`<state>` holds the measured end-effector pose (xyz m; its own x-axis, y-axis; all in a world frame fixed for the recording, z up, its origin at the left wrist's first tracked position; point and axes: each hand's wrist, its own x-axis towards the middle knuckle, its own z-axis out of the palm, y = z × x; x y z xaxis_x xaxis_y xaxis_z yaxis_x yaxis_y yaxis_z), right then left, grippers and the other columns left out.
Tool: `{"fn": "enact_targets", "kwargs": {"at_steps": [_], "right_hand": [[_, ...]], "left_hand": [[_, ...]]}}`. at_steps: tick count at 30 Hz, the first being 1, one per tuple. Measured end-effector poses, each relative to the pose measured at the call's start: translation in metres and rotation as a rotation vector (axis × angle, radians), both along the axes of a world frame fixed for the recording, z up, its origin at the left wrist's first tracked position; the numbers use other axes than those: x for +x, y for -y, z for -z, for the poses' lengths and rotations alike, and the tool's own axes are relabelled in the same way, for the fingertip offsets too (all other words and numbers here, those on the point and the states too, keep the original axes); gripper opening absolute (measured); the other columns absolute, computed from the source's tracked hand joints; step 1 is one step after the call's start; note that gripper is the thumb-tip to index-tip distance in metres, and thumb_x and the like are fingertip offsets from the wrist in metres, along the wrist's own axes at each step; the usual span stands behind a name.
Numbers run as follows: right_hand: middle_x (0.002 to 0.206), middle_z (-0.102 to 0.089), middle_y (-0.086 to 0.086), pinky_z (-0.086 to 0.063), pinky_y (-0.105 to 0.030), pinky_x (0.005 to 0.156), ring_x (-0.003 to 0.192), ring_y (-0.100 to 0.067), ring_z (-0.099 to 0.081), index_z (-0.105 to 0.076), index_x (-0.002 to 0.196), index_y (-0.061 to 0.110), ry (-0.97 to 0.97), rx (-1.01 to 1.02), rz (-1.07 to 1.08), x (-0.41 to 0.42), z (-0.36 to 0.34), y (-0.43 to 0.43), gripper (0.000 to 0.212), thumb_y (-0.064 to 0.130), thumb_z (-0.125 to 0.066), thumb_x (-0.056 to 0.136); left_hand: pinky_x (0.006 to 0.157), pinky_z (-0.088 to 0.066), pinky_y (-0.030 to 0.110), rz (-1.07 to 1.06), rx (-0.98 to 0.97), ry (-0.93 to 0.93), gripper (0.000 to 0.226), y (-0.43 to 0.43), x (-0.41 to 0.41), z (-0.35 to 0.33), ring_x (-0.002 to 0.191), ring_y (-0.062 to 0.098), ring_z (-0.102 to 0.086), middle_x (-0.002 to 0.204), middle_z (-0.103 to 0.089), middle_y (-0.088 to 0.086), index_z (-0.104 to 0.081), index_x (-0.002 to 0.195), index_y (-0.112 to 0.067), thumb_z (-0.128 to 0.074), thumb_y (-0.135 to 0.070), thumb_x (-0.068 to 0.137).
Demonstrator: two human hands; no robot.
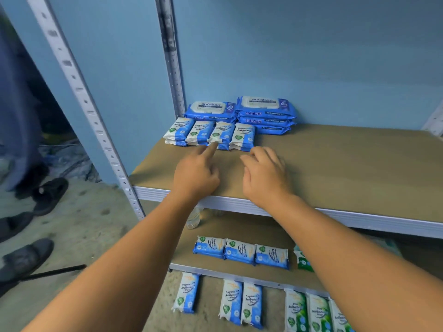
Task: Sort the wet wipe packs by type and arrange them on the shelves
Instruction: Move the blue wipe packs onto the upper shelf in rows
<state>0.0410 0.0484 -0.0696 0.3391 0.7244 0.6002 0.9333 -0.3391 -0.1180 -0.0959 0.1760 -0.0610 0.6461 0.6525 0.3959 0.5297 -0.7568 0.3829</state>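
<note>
Squaring the front row of small blue-and-white packs (209, 133) appeared to be the step in hand, judged from the head view, the only view supplied. The row of four short stacks lay on the upper shelf (335, 168), directly in front of the large blue packs (239, 113), which stood in two stacks against the rear wall near the left rear upright (173, 68).

The left hand (195, 177) was empty, with the index finger extended and its tip at the front edge of the third stack; the other fingers were curled. The right hand (265, 174) was also empty, fingers loosely bent, hovering just in front of the fourth stack without gripping anything. To do this step well, light pushes on the pack fronts would serve best, so that the upper packs did not slide off the lower ones.

Open room: the upper shelf was bare to the right of the stacks and along its whole front band, which gave space for a further type. The metal front edge (359, 218) lay under both wrists.

On the lower shelf (251, 226), three matching blue packs (241, 252) lay in a row, with a green pack (303, 261) beside them, partly hidden by the right forearm. More blue packs (231, 300) and green packs (311, 312) lay unsorted on the floor (79, 236) below.
</note>
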Motion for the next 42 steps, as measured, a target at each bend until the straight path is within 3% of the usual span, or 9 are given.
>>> {"fn": "enact_targets", "kwargs": {"at_steps": [4, 8, 15, 19, 23, 26, 30, 36, 42], "right_hand": [[0.103, -0.061, -0.008, -0.047, -0.045, 0.078, 0.098, -0.036, -0.056, -0.071, 0.101, 0.01, 0.007, -0.009, 0.0, -0.025, -0.004, 0.057, 0.032, 0.009, -0.056, 0.073], [0.095, -0.06, -0.008, -0.05, -0.043, 0.071, 0.087, -0.034, -0.055, -0.072, 0.094, 0.007, -0.096, 0.042, 0.121, -0.052, -0.004, 0.111, 0.028, 0.003, -0.058, 0.07], [0.088, -0.066, 0.005, -0.056, -0.034, 0.069, 0.078, -0.019, -0.061, -0.071, 0.077, 0.021, -0.813, -0.025, 0.324, -0.098, 0.03, 0.184, 0.023, 0.007, -0.053, 0.078], [0.071, -0.065, -0.006, -0.05, -0.033, 0.059, 0.067, -0.027, -0.061, -0.065, 0.068, 0.01, -1.113, -0.195, 0.427, -0.102, 0.062, 0.207, 0.016, 0.008, -0.05, 0.072], [0.061, -0.04, -0.004, -0.023, -0.029, 0.054, 0.058, -0.021, -0.034, -0.043, 0.063, 0.018, -1.212, -0.252, 0.469, -0.103, 0.077, 0.211, 0.017, 0.005, -0.046, 0.074], [0.06, -0.042, -0.003, -0.029, -0.029, 0.055, 0.058, -0.022, -0.038, -0.043, 0.062, 0.018, -1.263, -0.249, 0.48, -0.102, 0.087, 0.2, 0.02, 0.004, -0.045, 0.075], [0.07, -0.058, -0.005, -0.045, -0.029, 0.06, 0.065, -0.024, -0.053, -0.055, 0.068, 0.017, -1.297, -0.291, 0.463, -0.096, 0.108, 0.178, 0.017, 0.01, -0.047, 0.081], [0.064, -0.053, -0.003, -0.04, -0.027, 0.058, 0.061, -0.02, -0.05, -0.058, 0.066, 0.018, -1.387, -0.334, 0.507, -0.079, 0.159, 0.158, 0.015, 0.014, -0.046, 0.075], [0.075, -0.07, -0.013, -0.048, -0.036, 0.062, 0.067, -0.023, -0.058, -0.068, 0.092, 0.005, -1.553, -0.335, 0.579, -0.065, 0.244, 0.142, 0.033, 0.018, -0.047, 0.07]], "left_hand": [[0.095, -0.048, 0.042, -0.004, 0.09, -0.022, 0.071, 0.041, -0.041, 0.006, 0.115, 0.032, -0.053, 0.13, -0.061, 0.009, -0.051, 0.145, -0.019, -0.045, -0.025, 0.074], [0.097, -0.049, 0.043, -0.007, -0.061, -0.001, 0.059, 0.089, -0.072, 0.001, 0.122, 0.027, -0.05, 0.136, -0.058, 0.004, -0.053, 0.144, -0.024, -0.054, -0.019, 0.085], [0.091, -0.053, 0.036, 0.04, -0.227, -0.034, 0.042, 0.153, -0.103, 0.008, 0.117, 0.025, -0.058, 0.128, -0.064, 0.001, -0.065, 0.13, -0.023, -0.056, -0.015, 0.09], [0.084, -0.054, 0.027, -0.014, -0.571, -0.088, 0.052, 0.171, -0.114, 0.029, 0.1, 0.012, -0.064, 0.133, -0.063, 0.002, -0.058, 0.138, -0.023, -0.053, -0.014, 0.087], [0.076, -0.047, 0.023, -0.055, -0.697, -0.14, 0.053, 0.183, -0.117, 0.057, 0.093, 0.014, -0.06, 0.128, -0.065, 0.005, -0.056, 0.14, -0.02, -0.054, -0.012, 0.088], [0.075, -0.047, 0.022, -0.09, -0.776, -0.198, 0.057, 0.18, -0.115, 0.086, 0.088, 0.013, -0.062, 0.117, -0.064, 0.002, -0.052, 0.143, -0.022, -0.052, -0.013, 0.088], [0.091, -0.046, 0.025, -0.129, -0.829, -0.285, 0.059, 0.165, -0.111, 0.12, 0.114, 0.02, -0.06, 0.132, -0.062, 0.004, -0.049, 0.146, -0.024, -0.054, -0.018, 0.087], [0.078, -0.05, 0.025, -0.165, -0.945, -0.299, 0.058, 0.143, -0.099, 0.179, 0.096, 0.019, -0.063, 0.12, -0.065, 0.003, -0.048, 0.146, -0.02, -0.051, -0.014, 0.088], [0.077, -0.047, 0.024, -0.22, -1.023, -0.284, 0.047, 0.13, -0.087, 0.244, 0.104, 0.021, -0.061, 0.126, -0.062, 0.006, -0.054, 0.139, -0.018, -0.052, -0.013, 0.092]]}}
